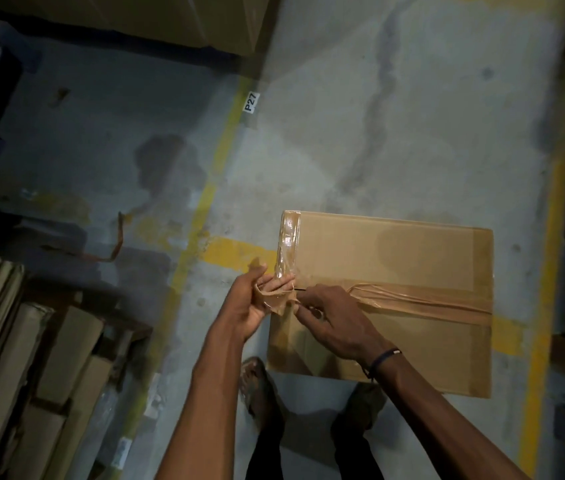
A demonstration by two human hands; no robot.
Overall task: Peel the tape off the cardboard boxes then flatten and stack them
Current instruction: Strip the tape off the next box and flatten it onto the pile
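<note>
- Stack [25,358]: flattened cardboard lies piled at the lower left edge, on the floor, well apart from the box.
- Strip [115,244]: one loose brown strip of tape lies on the floor [412,98] above the stack, curled at its near end.
- Line [205,209]: a worn yellow painted line runs up the floor; a small white label [251,102] reading "P27" sits at its upper end.
- Left hand [250,303]: raised at the box's left edge, fingers closed around a crumpled wad of peeled tape [276,296] (the wad is bunched between palm and fingertips).
- Right hand [333,323]: rests on the box top just beside the left hand, thumb and forefinger pinched on the same tape at the seam; a dark band circles the wrist.
- Box [395,244]: a closed brown carton sits on the floor at centre right, directly ahead of the person's feet [257,386]. Glossy tape runs down its left edge; the centre-seam tape is wrinkled and partly lifted, trailing from the right hand to the right edge.
</note>
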